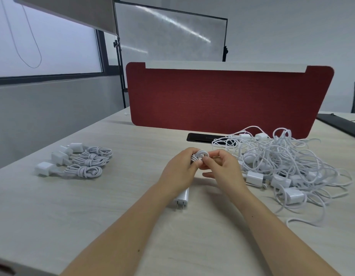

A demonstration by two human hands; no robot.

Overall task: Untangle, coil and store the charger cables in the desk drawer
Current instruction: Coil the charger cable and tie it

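White coiled cable (200,155) is gripped by the left hand (179,172) and pinched by the right hand (222,168).

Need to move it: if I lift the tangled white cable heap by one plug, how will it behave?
The tangled heap of white charger cables looks floppy; its loose loops would likely sag and drag. Interlocked strands probably pull neighbours along. Its boxy white plugs may dangle.

We see our left forearm (132,226) and right forearm (268,228) bare to the wrist, each bearing a small dark mole.
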